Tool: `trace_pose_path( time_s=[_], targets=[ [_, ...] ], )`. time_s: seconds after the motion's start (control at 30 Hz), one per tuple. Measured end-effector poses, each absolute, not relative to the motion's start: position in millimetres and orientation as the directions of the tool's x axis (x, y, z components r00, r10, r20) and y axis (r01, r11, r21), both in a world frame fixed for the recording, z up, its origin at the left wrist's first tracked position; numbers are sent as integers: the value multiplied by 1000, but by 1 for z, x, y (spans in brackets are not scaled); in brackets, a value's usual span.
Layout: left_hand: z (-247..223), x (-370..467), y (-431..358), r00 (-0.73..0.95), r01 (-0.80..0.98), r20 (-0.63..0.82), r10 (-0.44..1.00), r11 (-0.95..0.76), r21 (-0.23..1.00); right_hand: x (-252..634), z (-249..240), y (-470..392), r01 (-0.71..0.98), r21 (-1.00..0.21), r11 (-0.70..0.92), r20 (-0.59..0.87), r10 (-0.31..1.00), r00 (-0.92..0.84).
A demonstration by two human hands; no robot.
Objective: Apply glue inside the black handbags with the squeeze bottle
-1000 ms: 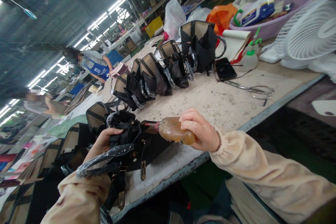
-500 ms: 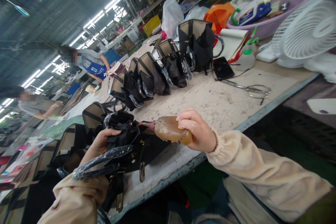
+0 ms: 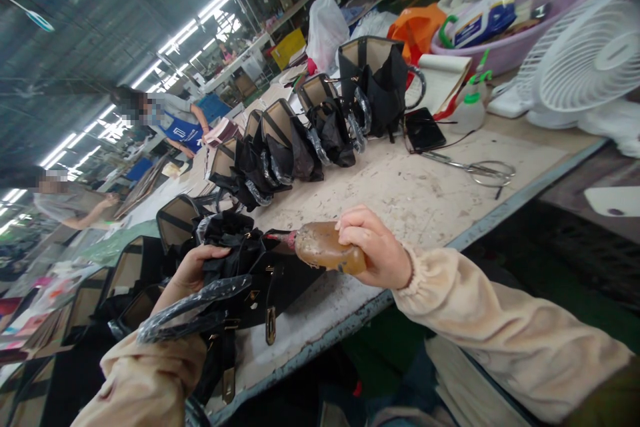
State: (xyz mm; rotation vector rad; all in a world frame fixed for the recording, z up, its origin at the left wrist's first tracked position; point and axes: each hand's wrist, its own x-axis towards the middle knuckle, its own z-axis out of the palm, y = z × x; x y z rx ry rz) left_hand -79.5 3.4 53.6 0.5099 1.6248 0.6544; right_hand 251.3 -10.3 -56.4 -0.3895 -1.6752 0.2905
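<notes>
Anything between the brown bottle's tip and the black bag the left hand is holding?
Nothing visible. The right hand holds the brown bottle with its red tip right at the bag, which the left hand grips at the table edge. Whether the tip touches the bag is unclear.

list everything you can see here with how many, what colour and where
handbag: one, black, at the near table edge, under both hands
squeeze bottle: one, amber, tip at the handbag
handbags in a row: about five, black with tan lining, mid table
scissors: one, metal, right of the row
phone: one, black, beside the row
fan: one, white, far right
basin: one, lilac, behind the fan
left hand: holds the handbag
right hand: grips the squeeze bottle
</notes>
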Motion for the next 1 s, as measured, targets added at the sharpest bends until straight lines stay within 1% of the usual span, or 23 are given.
trace_pose_path(
  time_s=[0.13,0.3,0.43,0.53,0.8,1.0],
  targets=[
    [55,-77,3,-160,-51,-733,662,736,675,253,-57,-8,124,-409,904,899,423,-117],
    [57,-72,3,-114,-62,-725,679,724,687,255,-58,-7,141,-420,896,890,437,-126],
    [54,-73,5,-140,-73,-743,654,742,667,257,-59,-7,149,-412,899,891,432,-139],
    [52,-75,8,-129,-88,-755,643,751,654,260,-58,-8,143,-414,899,890,432,-145],
    [57,-66,10,-196,-56,-720,665,726,686,262,-62,-7,139,-428,893,881,447,-158],
    [54,-66,11,-180,-46,-717,673,722,690,258,-62,-6,145,-420,896,885,440,-150]
  ],
)
